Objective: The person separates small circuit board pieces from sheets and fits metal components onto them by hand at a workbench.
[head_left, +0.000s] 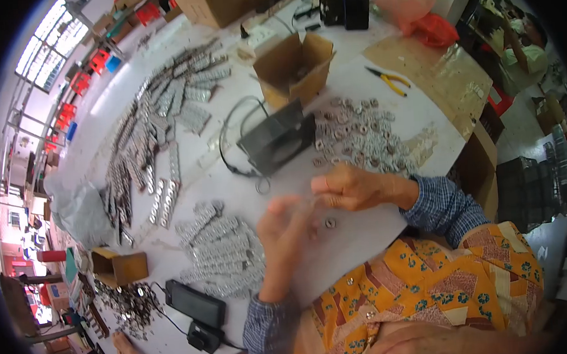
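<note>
My left hand is smeared by motion and lies beside my right hand, over the front of the white table. The fingers of my right hand are curled in a pinch; I cannot tell what is in them. Just below it is a small round metal piece. Past my right hand spreads a heap of small ring-shaped metal parts. Left of my left hand lies a fan of silvery perforated strips. A black box-like device with a cable stands ahead of both hands.
An open cardboard box stands behind the device, with yellow-handled pliers to its right. A long pile of metal strips fills the far left. Nearer are a small box and a black power unit. Another person's hand shows lower left.
</note>
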The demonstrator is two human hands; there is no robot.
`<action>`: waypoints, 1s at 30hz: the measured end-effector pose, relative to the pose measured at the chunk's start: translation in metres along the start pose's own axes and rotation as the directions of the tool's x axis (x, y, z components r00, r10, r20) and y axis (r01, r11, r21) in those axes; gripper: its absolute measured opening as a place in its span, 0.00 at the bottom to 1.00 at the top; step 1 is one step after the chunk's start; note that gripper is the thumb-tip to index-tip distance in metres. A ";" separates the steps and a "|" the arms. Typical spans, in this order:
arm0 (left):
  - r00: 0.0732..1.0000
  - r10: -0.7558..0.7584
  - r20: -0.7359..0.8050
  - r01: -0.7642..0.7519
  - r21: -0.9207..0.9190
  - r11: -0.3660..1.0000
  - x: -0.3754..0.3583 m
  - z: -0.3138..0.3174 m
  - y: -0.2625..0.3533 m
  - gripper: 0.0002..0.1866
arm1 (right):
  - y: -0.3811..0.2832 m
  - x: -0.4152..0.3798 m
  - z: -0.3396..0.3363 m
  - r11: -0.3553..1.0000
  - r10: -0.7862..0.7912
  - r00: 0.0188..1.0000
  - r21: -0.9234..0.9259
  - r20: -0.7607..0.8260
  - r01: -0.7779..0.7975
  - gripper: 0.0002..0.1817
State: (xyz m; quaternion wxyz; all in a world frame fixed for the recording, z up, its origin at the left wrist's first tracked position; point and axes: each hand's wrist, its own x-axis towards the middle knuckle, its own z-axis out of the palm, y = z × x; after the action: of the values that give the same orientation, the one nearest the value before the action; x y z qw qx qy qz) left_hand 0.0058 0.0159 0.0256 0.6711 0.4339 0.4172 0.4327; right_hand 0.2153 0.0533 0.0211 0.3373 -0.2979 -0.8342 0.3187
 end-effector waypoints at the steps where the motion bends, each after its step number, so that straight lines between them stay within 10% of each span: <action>1: 0.997 -0.038 0.061 0.044 -0.100 0.994 -0.001 -0.003 0.001 0.07 | -0.006 -0.002 0.000 0.947 0.198 0.979 0.246 0.057 -0.206 0.13; 3: 0.980 -0.088 0.177 0.139 -0.300 0.944 -0.001 -0.007 -0.001 0.07 | -0.029 0.002 -0.008 0.557 0.495 0.814 0.609 0.302 -0.565 0.14; 6: 0.978 0.037 0.206 0.060 -0.448 0.892 0.002 -0.004 -0.005 0.07 | -0.019 0.001 -0.004 0.118 0.434 0.784 0.835 0.444 -0.538 0.15; 16: 0.881 0.470 -0.054 -0.462 0.117 0.879 0.006 0.007 -0.022 0.12 | -0.018 0.004 0.003 0.708 0.513 0.857 0.539 0.052 -0.457 0.17; 30: 0.849 0.506 -0.154 -0.452 0.285 0.845 0.006 0.004 -0.023 0.12 | -0.015 0.003 0.012 0.652 0.529 0.844 0.595 0.088 -0.470 0.16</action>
State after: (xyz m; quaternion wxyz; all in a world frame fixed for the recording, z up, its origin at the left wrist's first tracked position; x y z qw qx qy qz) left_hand 0.0167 0.0146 0.0038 0.4328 0.5506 0.4161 0.5800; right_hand 0.2004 0.0424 0.0265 0.3507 -0.4090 -0.5596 0.6298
